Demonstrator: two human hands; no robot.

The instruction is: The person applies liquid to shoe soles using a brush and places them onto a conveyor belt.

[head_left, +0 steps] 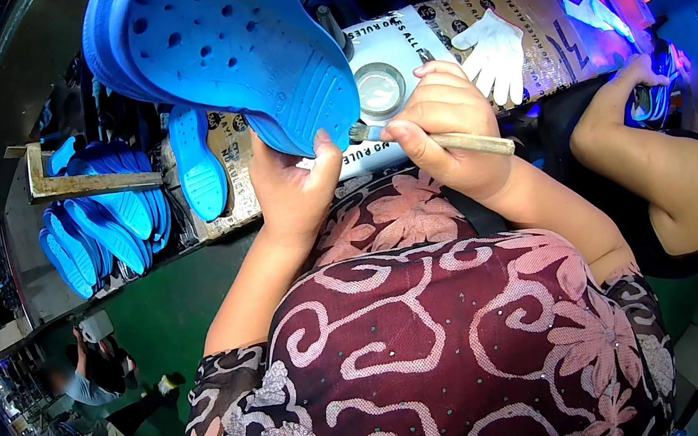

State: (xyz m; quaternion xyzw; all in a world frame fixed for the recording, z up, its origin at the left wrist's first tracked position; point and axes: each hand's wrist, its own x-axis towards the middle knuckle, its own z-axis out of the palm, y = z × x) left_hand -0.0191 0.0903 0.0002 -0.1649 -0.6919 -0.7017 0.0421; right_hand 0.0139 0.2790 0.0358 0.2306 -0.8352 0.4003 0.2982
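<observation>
My left hand [292, 177] is closed on the near end of a stack of blue shoe soles [251, 60], its thumb on the top one. Dark holes dot the far part of that sole, and ridges mark the near part. Pinched in my right hand [453, 124] is a brush [483, 143] with a pale wooden handle. Its bristles are at the near right edge of the top sole; whether they touch it I cannot tell. Just beyond the brush stands a round dish [381, 89] of whitish liquid. One loose blue sole [199, 164] lies left of my left hand.
Many blue soles [124, 212] are bunched at the left behind a wooden bar [92, 183]. A white glove [493, 58] lies on the taped cardboard work surface [543, 32]. On the right, a co-worker's arm [639, 145] reaches toward blue items under violet light.
</observation>
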